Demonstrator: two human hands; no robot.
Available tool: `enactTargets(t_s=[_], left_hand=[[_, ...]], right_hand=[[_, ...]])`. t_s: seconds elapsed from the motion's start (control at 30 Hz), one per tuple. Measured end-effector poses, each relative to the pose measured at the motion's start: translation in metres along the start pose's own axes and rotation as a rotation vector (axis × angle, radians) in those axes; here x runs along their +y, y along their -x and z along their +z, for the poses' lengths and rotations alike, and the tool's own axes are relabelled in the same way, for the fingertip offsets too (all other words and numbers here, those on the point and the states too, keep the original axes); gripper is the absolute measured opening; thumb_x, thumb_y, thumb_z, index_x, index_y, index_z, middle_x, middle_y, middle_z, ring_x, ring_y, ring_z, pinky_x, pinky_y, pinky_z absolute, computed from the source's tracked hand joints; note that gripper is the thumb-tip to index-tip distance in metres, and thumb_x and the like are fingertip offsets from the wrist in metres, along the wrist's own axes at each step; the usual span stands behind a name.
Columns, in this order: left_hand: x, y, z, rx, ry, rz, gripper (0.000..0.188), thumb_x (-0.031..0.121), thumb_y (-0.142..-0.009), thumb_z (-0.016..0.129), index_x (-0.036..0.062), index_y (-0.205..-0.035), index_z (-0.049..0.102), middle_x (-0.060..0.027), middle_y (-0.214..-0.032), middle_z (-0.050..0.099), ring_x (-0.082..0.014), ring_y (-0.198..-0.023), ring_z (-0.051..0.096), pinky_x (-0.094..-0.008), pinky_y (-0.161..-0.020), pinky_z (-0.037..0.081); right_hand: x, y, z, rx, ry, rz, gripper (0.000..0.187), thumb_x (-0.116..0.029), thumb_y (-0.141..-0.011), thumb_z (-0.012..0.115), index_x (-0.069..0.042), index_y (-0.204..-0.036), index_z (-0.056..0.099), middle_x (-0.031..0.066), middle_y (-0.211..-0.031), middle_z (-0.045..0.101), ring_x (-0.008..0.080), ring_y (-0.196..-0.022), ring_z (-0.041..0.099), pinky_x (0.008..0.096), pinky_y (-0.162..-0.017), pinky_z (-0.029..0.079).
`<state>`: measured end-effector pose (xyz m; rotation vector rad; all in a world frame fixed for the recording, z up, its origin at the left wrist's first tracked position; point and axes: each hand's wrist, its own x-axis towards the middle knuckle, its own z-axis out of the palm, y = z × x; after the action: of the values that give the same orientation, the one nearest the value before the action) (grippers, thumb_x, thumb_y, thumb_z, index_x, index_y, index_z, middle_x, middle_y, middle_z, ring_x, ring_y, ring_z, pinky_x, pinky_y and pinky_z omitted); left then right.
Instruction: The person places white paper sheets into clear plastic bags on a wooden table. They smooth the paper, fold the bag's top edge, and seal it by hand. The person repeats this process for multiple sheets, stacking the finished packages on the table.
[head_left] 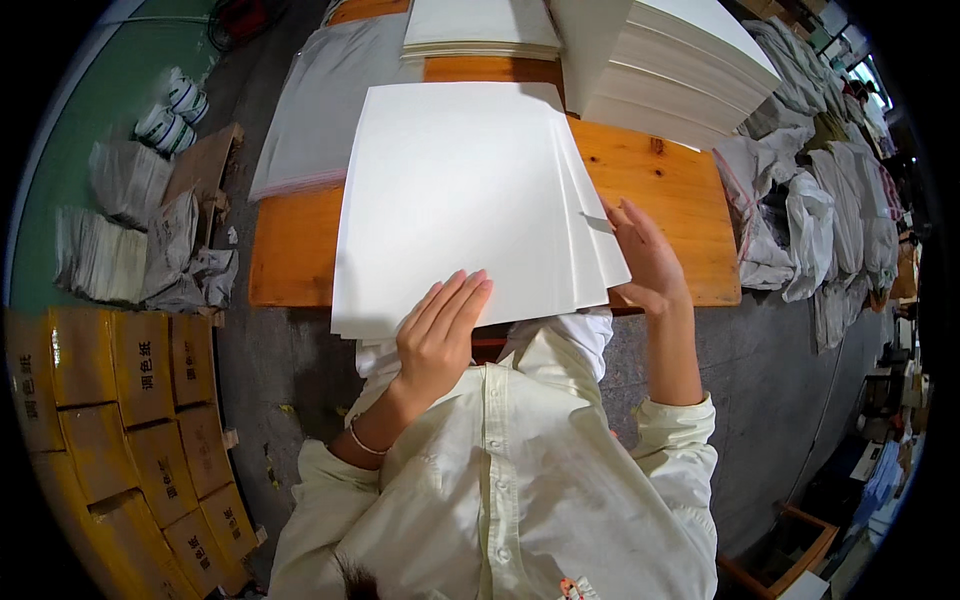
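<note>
loosely, the left hand (440,325) lies over the near edge of a stack of white sheets (450,200), its fingers straight, pressed together and pointing far and slightly right. the right hand (648,258) is at the right edge of the stack, palm turned left, fingers stretched toward the far side and thumb apart from them; whether it touches the outermost sheet i cannot tell.

the stack is lying flat on the orange wooden table (665,185), in front of the person, its long axis running near to far with the far end leaning a little right. on the right side the lower sheets fan out, close together at the far end and splayed at the near corners. the near left corner juts past the table's near edge.

beyond, a grey plastic sheet (335,110) covers the far left of the table, a low pile of white boards (480,25) sits at the far middle, and a tall white stack (670,85) stands far right. farther out, brown cartons (150,365) are at the near left, white buckets (165,130) at the far left, and pale bags (800,220) heaped on the right.
</note>
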<state>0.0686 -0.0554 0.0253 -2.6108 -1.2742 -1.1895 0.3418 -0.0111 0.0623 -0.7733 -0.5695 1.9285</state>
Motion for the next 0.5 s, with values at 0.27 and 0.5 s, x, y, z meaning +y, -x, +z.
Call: enactTargets(t_s=[0.27, 0.5], left_hand=[[0.010, 0.008, -0.003, -0.292, 0.003, 0.040, 0.044, 0.025, -0.074, 0.074, 0.0050, -0.112, 0.064, -0.0105, -0.123, 0.059, -0.0285, -0.120, 0.051, -0.0410, -0.097, 0.045], [-0.002, -0.008, -0.009, -0.355, 0.071, 0.101, 0.042, 0.023, -0.073, 0.075, 0.0037, -0.109, 0.065, -0.0094, -0.114, 0.064, -0.0278, -0.114, 0.056, -0.0345, -0.086, 0.052]], right_hand=[[0.013, 0.010, 0.007, 0.283, 0.400, -0.036, 0.058, -0.029, -0.098, 0.040, -0.003, -0.147, 0.023, 0.0159, -0.147, 0.033, 0.0261, -0.131, 0.038, 0.0354, -0.107, 0.033], [0.025, 0.041, 0.002, 0.283, 0.358, -0.341, 0.063, -0.022, -0.095, 0.048, -0.005, -0.148, 0.019, 0.0168, -0.150, 0.022, 0.0267, -0.136, 0.028, 0.0376, -0.110, 0.027]])
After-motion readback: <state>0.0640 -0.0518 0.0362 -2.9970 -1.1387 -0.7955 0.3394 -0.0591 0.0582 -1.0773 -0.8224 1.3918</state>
